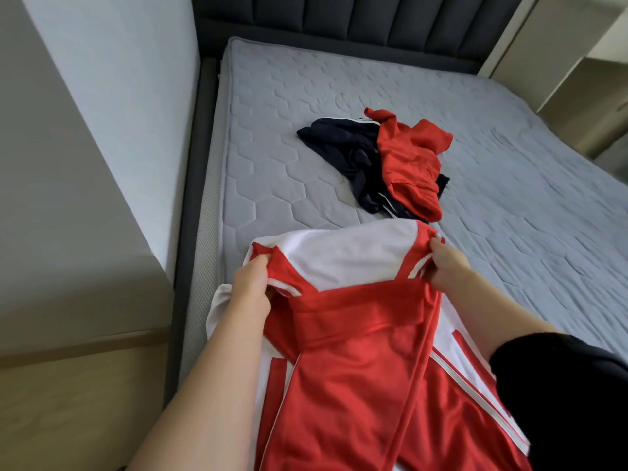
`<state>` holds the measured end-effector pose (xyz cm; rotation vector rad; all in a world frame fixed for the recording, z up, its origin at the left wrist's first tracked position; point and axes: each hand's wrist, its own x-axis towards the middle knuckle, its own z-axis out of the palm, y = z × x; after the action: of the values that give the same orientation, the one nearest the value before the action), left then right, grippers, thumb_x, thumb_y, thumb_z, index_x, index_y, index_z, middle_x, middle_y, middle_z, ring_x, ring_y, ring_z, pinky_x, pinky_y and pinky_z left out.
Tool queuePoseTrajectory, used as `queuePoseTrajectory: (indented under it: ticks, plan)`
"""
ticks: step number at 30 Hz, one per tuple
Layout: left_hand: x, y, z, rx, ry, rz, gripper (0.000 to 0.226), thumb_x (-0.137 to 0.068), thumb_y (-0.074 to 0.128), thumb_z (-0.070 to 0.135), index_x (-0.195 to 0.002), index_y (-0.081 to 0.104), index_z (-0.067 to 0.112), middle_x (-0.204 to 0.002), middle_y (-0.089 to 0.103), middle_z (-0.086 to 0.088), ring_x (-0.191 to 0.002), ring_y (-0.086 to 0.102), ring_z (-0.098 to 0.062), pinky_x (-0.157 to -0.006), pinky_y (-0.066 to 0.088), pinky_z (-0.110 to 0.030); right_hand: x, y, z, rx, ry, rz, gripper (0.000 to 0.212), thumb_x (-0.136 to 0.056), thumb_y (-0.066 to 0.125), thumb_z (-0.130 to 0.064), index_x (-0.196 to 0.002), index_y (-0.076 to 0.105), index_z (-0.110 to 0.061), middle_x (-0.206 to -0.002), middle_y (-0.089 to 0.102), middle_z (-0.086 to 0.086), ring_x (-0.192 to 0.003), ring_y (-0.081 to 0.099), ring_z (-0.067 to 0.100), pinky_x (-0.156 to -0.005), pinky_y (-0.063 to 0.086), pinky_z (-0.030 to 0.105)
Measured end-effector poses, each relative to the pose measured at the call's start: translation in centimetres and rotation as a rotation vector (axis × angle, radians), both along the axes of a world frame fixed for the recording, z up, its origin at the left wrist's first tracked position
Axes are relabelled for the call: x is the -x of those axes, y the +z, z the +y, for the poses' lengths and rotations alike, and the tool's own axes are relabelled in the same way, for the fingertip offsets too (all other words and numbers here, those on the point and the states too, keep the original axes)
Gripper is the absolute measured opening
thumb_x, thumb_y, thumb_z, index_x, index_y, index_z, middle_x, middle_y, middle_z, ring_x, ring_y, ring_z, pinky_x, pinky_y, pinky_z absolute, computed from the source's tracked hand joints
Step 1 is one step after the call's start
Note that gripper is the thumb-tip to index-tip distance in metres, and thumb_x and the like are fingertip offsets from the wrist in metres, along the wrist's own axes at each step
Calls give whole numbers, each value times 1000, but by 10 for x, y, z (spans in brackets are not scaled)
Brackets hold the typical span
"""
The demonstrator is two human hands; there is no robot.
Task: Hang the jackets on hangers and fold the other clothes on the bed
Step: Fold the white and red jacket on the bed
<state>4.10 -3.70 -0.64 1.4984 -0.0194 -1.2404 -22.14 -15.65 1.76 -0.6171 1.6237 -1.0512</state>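
Note:
A red and white track jacket [353,334] hangs spread between my hands over the near edge of the bed [306,96]. My left hand [251,283] grips its left shoulder. Its right shoulder is pinched by my right hand [448,266]. The collar and white yoke face up, and the zip runs down the lower right. Farther up the mattress lies a crumpled red garment [411,161] partly on top of a dark navy garment with white stripes [350,158]. No hanger is in view.
A dark padded headboard [356,15] stands at the far end. A pale wall and a low ledge [85,266] run along the bed's left side. Light wooden furniture [584,96] sits at the far right. Grey quilted mattress lies bare around the clothes.

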Motion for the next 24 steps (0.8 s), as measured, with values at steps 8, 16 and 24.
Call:
queuePoseTrajectory:
  ticks: [8, 16, 24]
  plan:
    - [1, 6, 1, 25, -64, 87, 46, -76, 57, 61, -102, 61, 24, -95, 63, -3, -81, 63, -21, -60, 52, -32, -7, -1, 19, -82, 154, -130, 37, -91, 54, -53, -100, 67, -19, -90, 72, 5, -85, 67, 20, -77, 55, 33]
    - [12, 2, 5, 90, -73, 105, 13, -91, 53, 3, -94, 64, 9, -76, 62, -9, -69, 60, -22, -69, 50, -34, 0, -15, 41, -203, 279, -35, 26, -87, 68, -24, -108, 65, -8, -92, 70, 14, -73, 68, 28, -71, 58, 44]
    - [20, -2, 15, 67, -1, -1031, 56, -80, 60, 5, -134, 47, 8, -127, 57, -14, -119, 51, -32, -100, 37, -39, -4, -22, 57, 294, 38, 695, 31, -94, 53, -31, -119, 50, -13, -104, 62, 3, -102, 58, 23, -84, 44, 34]
